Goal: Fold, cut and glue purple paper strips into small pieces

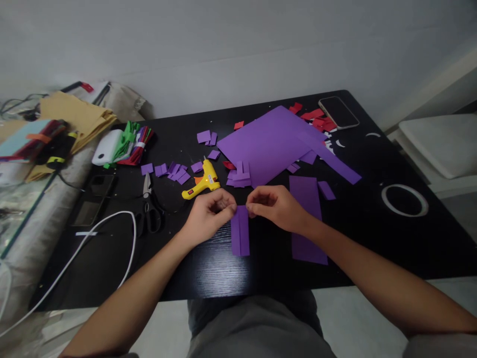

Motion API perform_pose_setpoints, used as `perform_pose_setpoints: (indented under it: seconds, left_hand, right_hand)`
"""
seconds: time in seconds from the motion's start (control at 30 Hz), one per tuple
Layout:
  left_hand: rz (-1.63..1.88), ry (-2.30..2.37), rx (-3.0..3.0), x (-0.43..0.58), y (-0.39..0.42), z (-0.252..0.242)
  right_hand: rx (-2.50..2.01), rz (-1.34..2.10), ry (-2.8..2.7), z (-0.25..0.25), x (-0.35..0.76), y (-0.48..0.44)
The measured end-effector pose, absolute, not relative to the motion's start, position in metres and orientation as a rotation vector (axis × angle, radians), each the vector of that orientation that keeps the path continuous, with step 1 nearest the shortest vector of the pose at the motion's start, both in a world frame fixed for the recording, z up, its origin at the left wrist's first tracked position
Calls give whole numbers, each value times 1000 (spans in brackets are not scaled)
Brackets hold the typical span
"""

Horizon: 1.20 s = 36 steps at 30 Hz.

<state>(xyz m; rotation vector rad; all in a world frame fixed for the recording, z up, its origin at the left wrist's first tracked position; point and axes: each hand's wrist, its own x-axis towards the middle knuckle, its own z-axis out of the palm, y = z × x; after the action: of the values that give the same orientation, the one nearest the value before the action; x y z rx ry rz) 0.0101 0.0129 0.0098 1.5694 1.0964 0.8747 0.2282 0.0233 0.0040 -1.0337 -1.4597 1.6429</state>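
Observation:
Both my hands meet over a folded purple paper strip (240, 233) near the front of the black table. My left hand (210, 216) pinches its upper left edge between thumb and fingers. On the other side, my right hand (274, 206) pinches the upper right edge. The strip hangs down toward me and shows a lengthwise crease or flap. Just beyond my left hand lies a yellow glue gun (203, 183). Small folded purple pieces (239, 175) are piled behind my fingers. A purple paper rectangle (307, 219) lies partly under my right forearm.
Scissors (150, 211) and a white cable (128, 258) lie on the left. A large purple sheet (270, 144), red scraps (316, 119) and a phone (338, 112) are at the back. A white ring (404, 200) rests at right. Ribbon bundles (136, 144) sit far left.

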Motion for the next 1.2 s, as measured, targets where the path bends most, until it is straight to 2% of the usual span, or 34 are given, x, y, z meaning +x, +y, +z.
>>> perform_pose_setpoints:
  seconds: [0.17,0.63,1.2]
  left_hand:
    - [960,1109,1522,7,18,16]
    - [767,1095,1589,10,11,6]
    - [766,1075,1532,8,14,6]
  right_hand:
    - [-1038,1644,-1351,5,231,27]
    - [-1004,1604,-1466,1,223,17]
    - [-1053,1602,-1448,3,224,20]
